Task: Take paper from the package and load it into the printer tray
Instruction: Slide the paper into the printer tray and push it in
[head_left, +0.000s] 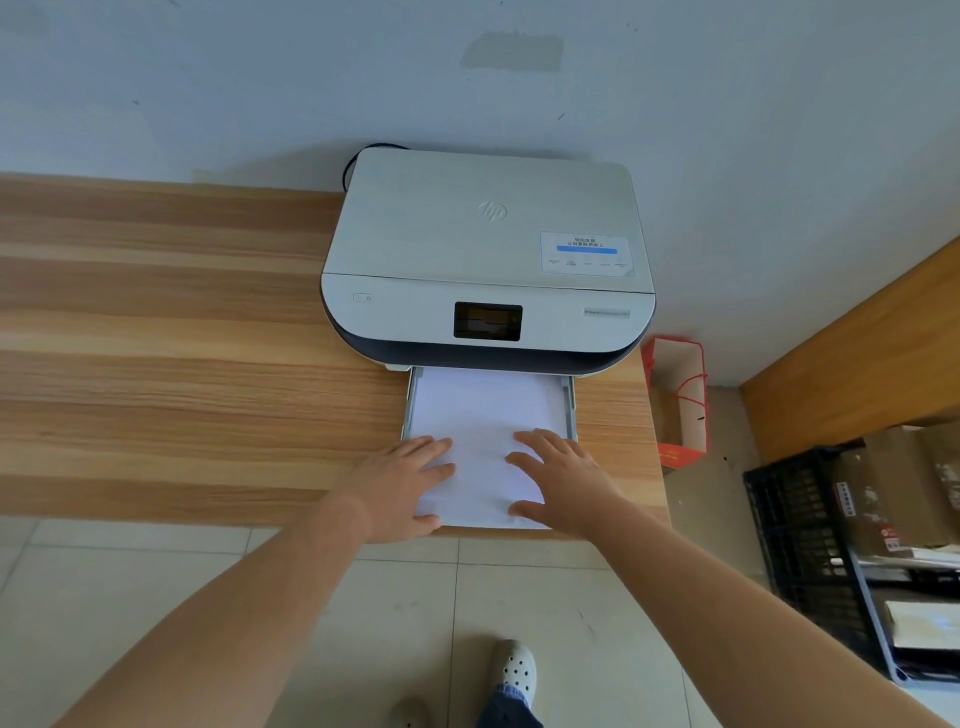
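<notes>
A long wooden desk (182, 364) runs along the white wall (727, 130), and past its right end a second wooden surface (857, 353) angles away. On the floor (363, 623) below that stand a black crate (800, 530) with boxes beside it and a red-and-white paper bag (680, 395) leaning by the desk's end.

The printer (488, 249) sits at the desk's right end, back to the wall, a black cable (358, 161) looping out behind its left corner. Its lid is down, a sticker (586, 253) on the right of the lid and a small dark screen (487, 321) in the middle of the front panel.

The tray (571, 410) is pulled out from under the front, toward the desk's near edge. The paper (483, 415) lies in it as a white stack, its far end between the tray's side rails and its near end sticking out past them to the desk's edge.

Both hands lie flat on that near end. The left hand (402, 486) rests on the stack's left corner, fingers spread and straight, thumb along the near edge. The right hand (563, 480) presses on the right side likewise, fingers splayed, nothing pinched.

A pale clog (514, 670) shows on the floor below.
</notes>
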